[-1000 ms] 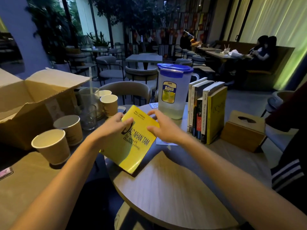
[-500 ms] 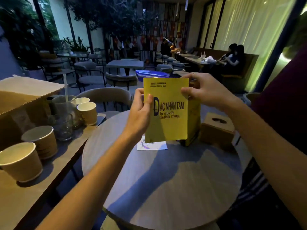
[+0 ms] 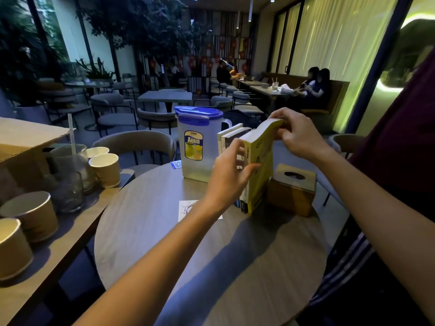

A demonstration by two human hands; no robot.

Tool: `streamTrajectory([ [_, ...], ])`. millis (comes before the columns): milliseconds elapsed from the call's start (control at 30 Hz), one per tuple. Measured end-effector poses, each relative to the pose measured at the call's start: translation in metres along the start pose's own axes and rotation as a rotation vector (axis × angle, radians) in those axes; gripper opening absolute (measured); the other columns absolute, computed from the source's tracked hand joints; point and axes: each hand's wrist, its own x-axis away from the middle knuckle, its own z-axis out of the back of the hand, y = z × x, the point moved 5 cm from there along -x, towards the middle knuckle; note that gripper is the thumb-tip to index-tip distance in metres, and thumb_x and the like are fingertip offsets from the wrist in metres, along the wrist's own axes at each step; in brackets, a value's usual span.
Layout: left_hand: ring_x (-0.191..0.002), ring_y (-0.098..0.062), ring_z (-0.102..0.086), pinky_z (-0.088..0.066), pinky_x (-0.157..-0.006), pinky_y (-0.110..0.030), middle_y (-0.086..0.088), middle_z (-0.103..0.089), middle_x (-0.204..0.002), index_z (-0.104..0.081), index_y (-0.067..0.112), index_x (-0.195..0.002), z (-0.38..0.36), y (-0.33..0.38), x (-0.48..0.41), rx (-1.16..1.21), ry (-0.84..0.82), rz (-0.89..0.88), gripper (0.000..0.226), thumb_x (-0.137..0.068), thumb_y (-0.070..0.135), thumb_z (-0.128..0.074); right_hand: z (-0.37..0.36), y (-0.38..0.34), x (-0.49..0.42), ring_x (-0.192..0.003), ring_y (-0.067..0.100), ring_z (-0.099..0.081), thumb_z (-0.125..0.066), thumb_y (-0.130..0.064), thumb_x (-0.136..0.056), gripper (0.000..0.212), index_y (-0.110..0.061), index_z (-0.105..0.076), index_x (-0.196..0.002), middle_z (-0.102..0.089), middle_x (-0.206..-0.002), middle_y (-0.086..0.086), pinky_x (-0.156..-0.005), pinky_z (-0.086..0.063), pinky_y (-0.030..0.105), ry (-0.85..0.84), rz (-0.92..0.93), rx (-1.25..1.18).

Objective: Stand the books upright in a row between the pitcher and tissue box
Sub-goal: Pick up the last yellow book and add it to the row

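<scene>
One pitcher [image 3: 198,143], one tissue box [image 3: 292,188], four paper cups on the side desk [image 3: 70,229] at 9 o'clock. Round desk [image 3: 211,250]: yellow book [image 3: 260,161], white page edges, stands tilted between book row [image 3: 231,135] and tissue box. Left hand [image 3: 229,177] pinches its spine; right hand [image 3: 294,132] grips its top corner
</scene>
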Motion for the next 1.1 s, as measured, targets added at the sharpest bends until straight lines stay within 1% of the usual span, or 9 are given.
streamTrajectory([
  [100, -0.090, 0.002, -0.063, -0.055, -0.072, -0.011, 0.007, -0.058, -0.113, -0.054, 0.017, -0.119, -0.012, -0.006, 0.003, -0.036, -0.018, -0.044, 0.038, -0.088, 0.012, -0.073, -0.003, 0.007, 0.000, -0.099, 0.023, -0.067, -0.053, 0.008, -0.090, 0.035, -0.017, -0.064, -0.111, -0.068, -0.105, 0.006, -0.088, -0.059, 0.047, 0.008, 0.019, 0.036],
  [233, -0.089, 0.023, -0.054, -0.046, -0.072, 0.000, 0.004, -0.061, -0.116, -0.055, 0.016, -0.125, -0.024, -0.012, 0.003, -0.122, -0.014, -0.057, 0.042, -0.088, 0.011, -0.073, -0.011, 0.020, -0.002, -0.100, 0.022, -0.065, -0.052, 0.010, -0.090, 0.036, -0.016, -0.065, -0.112, -0.067, -0.107, 0.005, -0.090, -0.057, 0.046, -0.014, -0.005, 0.064],
  [333, -0.090, 0.014, -0.055, -0.047, -0.071, -0.001, 0.001, -0.065, -0.121, -0.053, 0.017, -0.130, -0.027, -0.020, -0.001, -0.173, 0.003, -0.032, 0.048, -0.088, 0.014, -0.074, -0.016, 0.033, -0.006, -0.102, 0.024, -0.066, -0.053, 0.009, -0.091, 0.034, -0.014, -0.064, -0.114, -0.068, -0.108, 0.007, -0.090, -0.058, 0.047, -0.029, -0.049, 0.047],
  [433, -0.102, 0.002, -0.055, -0.055, -0.082, -0.016, -0.001, -0.065, -0.122, -0.048, 0.018, -0.138, -0.027, -0.025, -0.003, -0.186, -0.004, 0.002, 0.056, -0.088, 0.014, -0.073, -0.021, 0.042, -0.010, -0.104, 0.025, -0.065, -0.054, 0.007, -0.093, 0.033, -0.015, -0.063, -0.116, -0.066, -0.110, 0.008, -0.091, -0.058, 0.047, -0.058, -0.083, 0.057],
  [567, -0.102, -0.008, -0.061, -0.055, -0.085, -0.024, 0.000, -0.064, -0.115, -0.027, 0.028, -0.155, -0.030, -0.031, -0.001, -0.218, -0.096, 0.005, 0.078, -0.092, 0.006, -0.066, -0.029, 0.057, -0.007, -0.103, 0.024, -0.066, -0.056, 0.005, -0.093, 0.031, -0.020, -0.063, -0.111, -0.067, -0.107, 0.007, -0.091, -0.058, 0.048, -0.086, -0.121, 0.052],
  [667, -0.107, -0.018, -0.068, -0.059, -0.090, -0.037, -0.013, -0.070, -0.120, -0.043, 0.021, -0.149, -0.031, -0.032, -0.002, -0.316, -0.104, -0.052, 0.058, -0.096, 0.005, -0.061, -0.036, 0.069, -0.003, -0.107, 0.025, -0.065, -0.056, 0.005, -0.094, 0.034, -0.020, -0.062, -0.117, -0.067, -0.113, 0.009, -0.092, -0.058, 0.049, -0.099, -0.138, 0.041],
  [800, -0.102, -0.015, -0.069, -0.059, -0.088, -0.036, -0.007, -0.073, -0.113, -0.055, 0.019, -0.139, -0.031, -0.032, -0.009, -0.347, -0.031, -0.085, 0.045, -0.096, 0.010, -0.062, -0.037, 0.078, -0.001, -0.111, 0.026, -0.064, -0.054, 0.002, -0.097, 0.035, -0.017, -0.060, -0.125, -0.064, -0.120, 0.009, -0.094, -0.057, 0.047, -0.095, -0.171, 0.022],
  [967, -0.089, -0.019, -0.068, -0.059, -0.079, -0.046, -0.002, -0.071, -0.099, -0.058, 0.023, -0.130, -0.030, -0.035, -0.015, -0.423, 0.019, -0.079, 0.038, -0.093, 0.019, -0.067, -0.044, 0.084, 0.005, -0.113, 0.017, -0.058, -0.055, -0.002, -0.099, 0.048, -0.022, -0.048, -0.142, -0.059, -0.127, 0.005, -0.077, -0.051, 0.018, -0.128, -0.195, 0.001],
  [1100, -0.088, -0.014, -0.066, -0.060, -0.079, -0.042, 0.000, -0.070, -0.101, -0.055, 0.022, -0.134, -0.031, -0.036, -0.013, -0.394, 0.022, -0.072, 0.042, -0.094, 0.018, -0.066, -0.053, 0.089, 0.006, -0.131, 0.025, -0.053, -0.059, -0.001, -0.097, 0.065, -0.027, -0.036, -0.151, -0.055, -0.139, 0.011, -0.095, -0.053, 0.033, -0.172, -0.220, -0.038],
])
